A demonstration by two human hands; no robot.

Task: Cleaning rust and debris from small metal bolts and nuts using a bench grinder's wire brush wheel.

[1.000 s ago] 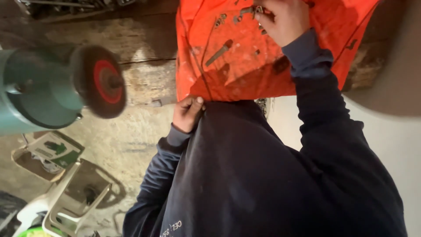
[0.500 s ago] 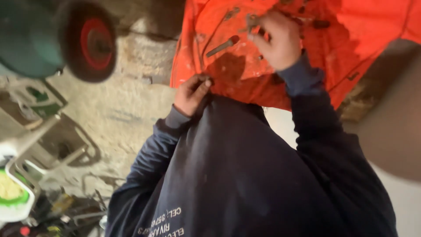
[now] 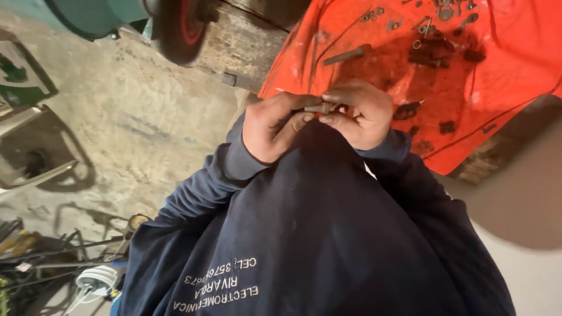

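My left hand (image 3: 274,126) and my right hand (image 3: 362,114) meet in front of my chest, above my dark blue sweater (image 3: 316,234). Between the fingertips of both hands is a small grey metal bolt (image 3: 321,108), held roughly level. Just beyond the hands an orange cloth (image 3: 515,76) lies spread over a wooden bench (image 3: 246,41). Several small metal parts (image 3: 436,50) lie scattered on the cloth, with a longer bolt (image 3: 346,55) among them.
A green machine (image 3: 99,11) with a dark wheel and red hub (image 3: 180,26) stands at the top left. Below it is stained concrete floor (image 3: 134,123). A metal frame (image 3: 35,169) and a tangle of tools and cables (image 3: 52,263) lie at the left.
My right hand has come back from the orange cloth holding a small bolt. My left hand has risen to meet it, and the view has shifted towards the floor.
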